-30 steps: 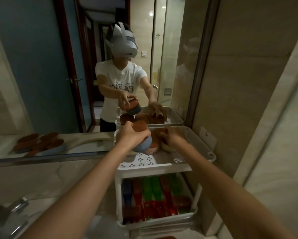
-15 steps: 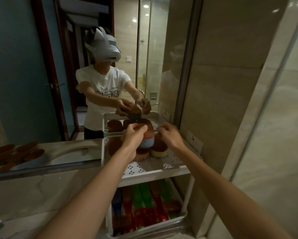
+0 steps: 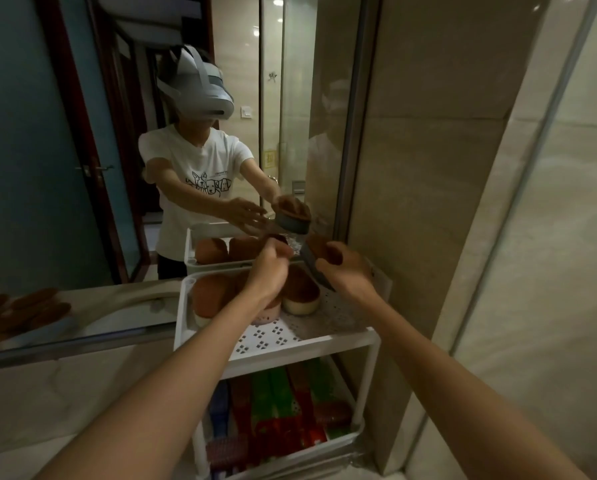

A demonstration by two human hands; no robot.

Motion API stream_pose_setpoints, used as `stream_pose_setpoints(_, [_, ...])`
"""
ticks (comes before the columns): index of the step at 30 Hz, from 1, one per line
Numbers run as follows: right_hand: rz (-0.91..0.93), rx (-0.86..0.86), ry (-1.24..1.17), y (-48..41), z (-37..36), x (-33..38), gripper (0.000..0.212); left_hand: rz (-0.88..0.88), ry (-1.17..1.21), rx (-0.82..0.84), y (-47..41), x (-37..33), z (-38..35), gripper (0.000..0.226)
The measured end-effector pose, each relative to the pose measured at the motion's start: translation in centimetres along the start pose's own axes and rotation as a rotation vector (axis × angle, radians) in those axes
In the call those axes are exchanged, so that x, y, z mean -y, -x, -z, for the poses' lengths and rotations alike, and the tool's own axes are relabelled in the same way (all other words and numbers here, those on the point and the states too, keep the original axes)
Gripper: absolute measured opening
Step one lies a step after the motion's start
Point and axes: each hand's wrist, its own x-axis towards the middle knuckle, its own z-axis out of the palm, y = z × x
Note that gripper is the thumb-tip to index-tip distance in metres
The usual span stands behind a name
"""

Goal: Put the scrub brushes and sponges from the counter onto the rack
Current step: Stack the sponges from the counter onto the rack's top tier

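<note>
A white two-tier rack [image 3: 328, 336] stands against the mirror at the counter's right end. Its perforated top shelf carries several brown-topped scrub brushes, among them one at the left [image 3: 210, 295] and a cream-based one [image 3: 300, 296]. My right hand [image 3: 347, 270] grips a brown-topped brush with a blue-grey base [image 3: 311, 263], tilted on its side above the shelf's back right. My left hand [image 3: 272, 270] hovers just left of it with loose fingers, holding nothing. The lower shelf holds colourful brushes and sponges [image 3: 279, 408].
A marble counter [image 3: 30, 396] runs to the left below a large mirror [image 3: 48, 168], which reflects me and more brown brushes [image 3: 20, 311]. A tiled wall [image 3: 428, 202] and a glass panel [image 3: 549, 237] close in on the right of the rack.
The blue-grey brush has passed from my left hand to my right hand and moved right, over the shelf's back right. My left hand has let go of it.
</note>
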Motion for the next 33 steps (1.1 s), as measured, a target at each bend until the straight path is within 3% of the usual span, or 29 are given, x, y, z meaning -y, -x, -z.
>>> stream_pose_setpoints(3, [-0.008, -0.006, 0.233, -0.6, -0.9, -1.4, 0.058, -0.170, -0.746, 0.251, -0.2, 2.3, -0.3, 0.053])
stream_pose_setpoints(6, [-0.001, 0.040, 0.341, -0.7, -1.5, -2.0, 0.059, -0.218, -1.063, 0.369, 0.1, 3.4, -0.4, 0.067])
stream_pose_setpoints(15, [-0.012, 0.157, 0.476, -1.6, -2.7, -3.2, 0.045, -0.275, -1.161, 0.207, 0.3, 5.0, -0.2, 0.060])
stream_pose_setpoints(23, [-0.066, 0.218, 0.606, -1.6, -3.1, -3.3, 0.045, -0.254, -1.163, 0.223, 0.4, 5.0, -0.2, 0.058])
stream_pose_setpoints(33, [0.029, 0.211, 0.516, -0.4, -2.7, -1.9, 0.047, -0.198, -1.125, 0.308, 0.4, 4.3, 0.0, 0.061])
